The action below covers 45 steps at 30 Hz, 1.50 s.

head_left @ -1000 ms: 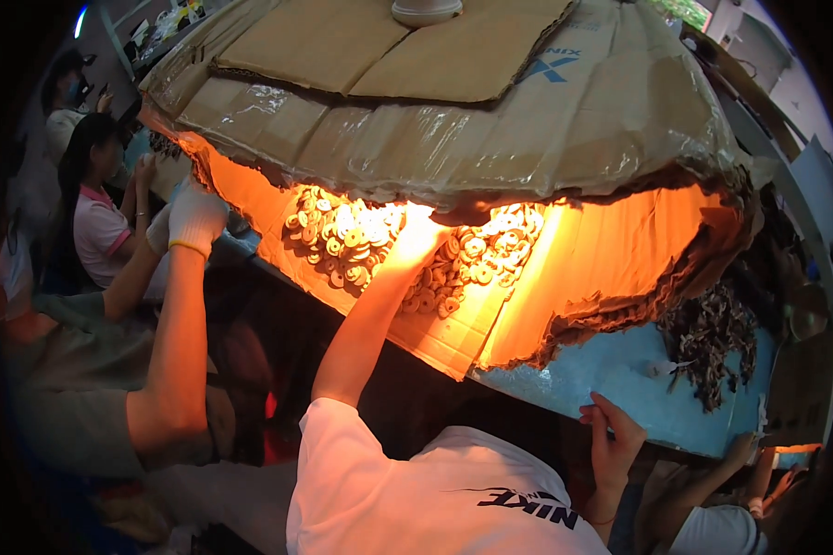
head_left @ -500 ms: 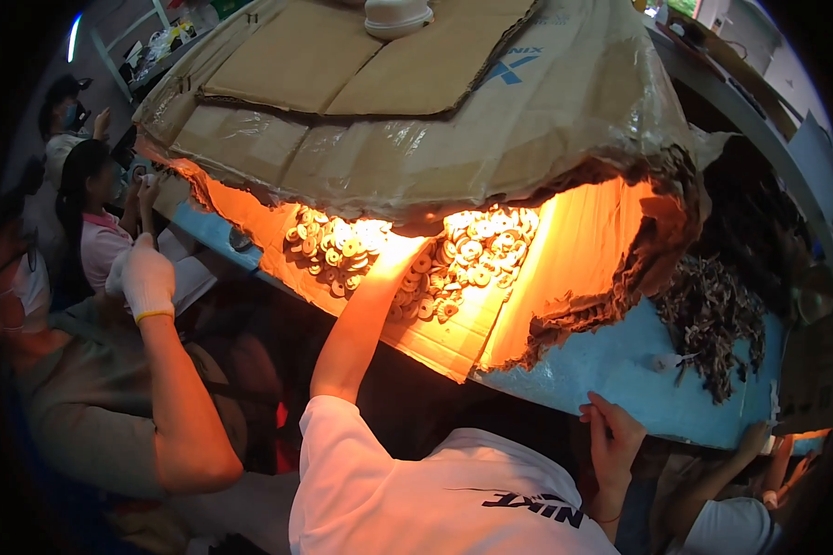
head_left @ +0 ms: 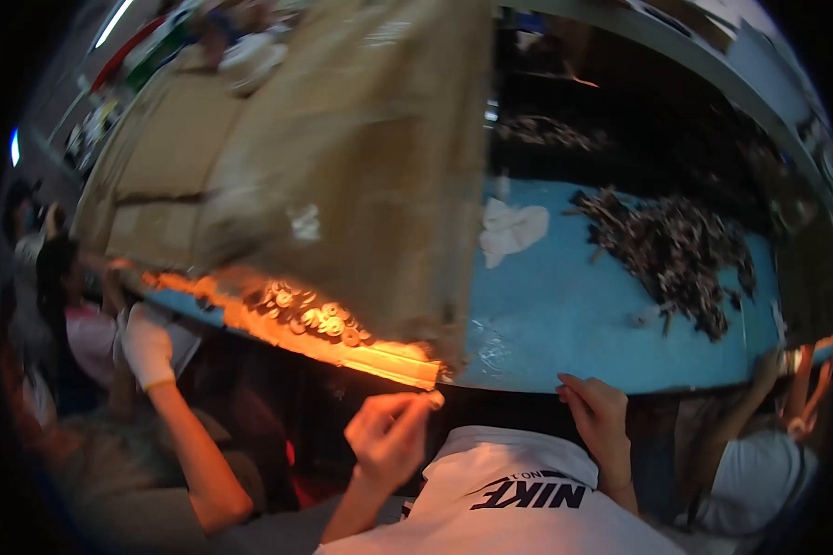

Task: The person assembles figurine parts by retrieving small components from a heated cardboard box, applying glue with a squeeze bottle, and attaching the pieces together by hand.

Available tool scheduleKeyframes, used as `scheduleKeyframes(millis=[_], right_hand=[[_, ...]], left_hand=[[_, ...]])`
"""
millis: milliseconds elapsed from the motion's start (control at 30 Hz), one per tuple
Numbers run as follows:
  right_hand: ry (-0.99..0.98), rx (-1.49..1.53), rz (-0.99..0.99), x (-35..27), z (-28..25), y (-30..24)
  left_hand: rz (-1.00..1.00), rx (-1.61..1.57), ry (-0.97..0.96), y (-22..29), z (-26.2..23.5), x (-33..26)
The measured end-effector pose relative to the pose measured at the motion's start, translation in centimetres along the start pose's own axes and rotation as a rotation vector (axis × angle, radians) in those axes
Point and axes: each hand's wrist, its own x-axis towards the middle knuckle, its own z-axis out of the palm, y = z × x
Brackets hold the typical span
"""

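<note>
My left hand (head_left: pixel 389 442) is in front of the cardboard cover, its fingers pinched on a small pale round piece (head_left: pixel 435 400) at the fingertips. My right hand (head_left: pixel 599 413) is by the table's front edge with fingers curled and the thumb against them; whether it holds anything is hidden. Under the cardboard cover (head_left: pixel 361 185) lie many small ring-like pieces (head_left: pixel 319 319), lit orange. On the blue tabletop (head_left: pixel 546 324) to the right, a heap of dark, thin, strip-like pieces (head_left: pixel 680 254) is spread out.
A crumpled white cloth (head_left: pixel 512 229) lies on the tabletop beside the cover. To the left, a co-worker's white-gloved hand (head_left: pixel 148 344) is raised beside the table. At the right edge are another person's arms (head_left: pixel 745 416). A shelf frame (head_left: pixel 639 37) runs along the back.
My left hand has come out from under the cover and now pinches a small round piece. The cover has swung left and appears blurred, uncovering more blue tabletop and the white cloth.
</note>
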Motion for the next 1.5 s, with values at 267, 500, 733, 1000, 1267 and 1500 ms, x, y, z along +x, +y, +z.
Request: scheduleKeyframes(millis=[267,500,733,1000,1267,1500], right_hand=[[0.16,-0.019,0.025,-1.6,-3.4,3.6],[0.28,-0.123,0.181,-3.5,-6.9,7.9],[0.528,0.009,0.411,-1.6,-9.6,15.1],[0.427,-0.573,0.398,0.0,-8.1,19.6],[0.575,-0.333,0.401,-3.3,-10.6,18.0],[0.652,0.311,0.421,-4.2,-10.3,11.2]], left_hand=[[0.132,-0.215,-0.193,4.2,14.1,2.9],[0.215,-0.09,-0.193,2.6,22.4,4.9],[0.158,-0.195,-0.318,3.7,20.1,4.4],[0.089,-0.245,-0.394,6.4,18.4,3.1],[-0.035,-0.611,-0.475,10.1,19.1,2.8],[-0.87,-1.382,-0.815,12.8,21.3,2.2]])
